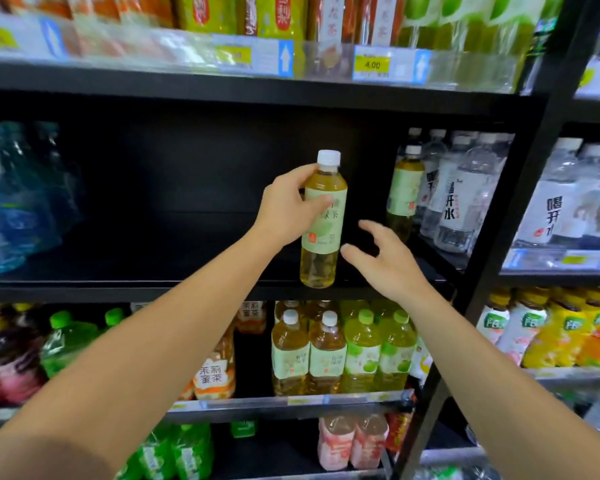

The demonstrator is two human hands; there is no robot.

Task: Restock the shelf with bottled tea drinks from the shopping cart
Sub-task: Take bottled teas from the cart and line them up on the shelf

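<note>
Right, quick pass, store aisle, person facing black shelving.
Left hand: left hand (286, 206) grips a tea bottle (323, 223) at the upper label, thumb across the front, fingers curled round the far side.
Tea bottle: white cap, pale green label, yellow-green liquid; upright, base at the front edge of the middle shelf (187, 289); whether it sits on the board or is just above it, cannot tell.
Right hand: right hand (385, 258) holds nothing, fingers spread and loosely bent, thumb pointing toward the bottle's lower part, just beside it, not touching.
Middle shelf: mostly dark bare board; one matching tea bottle (404, 192) stands at its right end, next to clear water bottles (454, 195).
Left end: blue shrink-wrapped water pack (18, 202), blurred.
Shelf below: two more white-capped tea bottles (309, 351) under the held one, green-capped bottles (378, 351) to their right, orange-labelled bottles (215, 368) to their left.
Upper shelf: price tags (371, 64) on the rail, one reads 4.00; drinks above it cropped.
Right bay: water bottles (565, 202) up top, yellow drinks (568, 334) below.
Cart: not in view.
</note>
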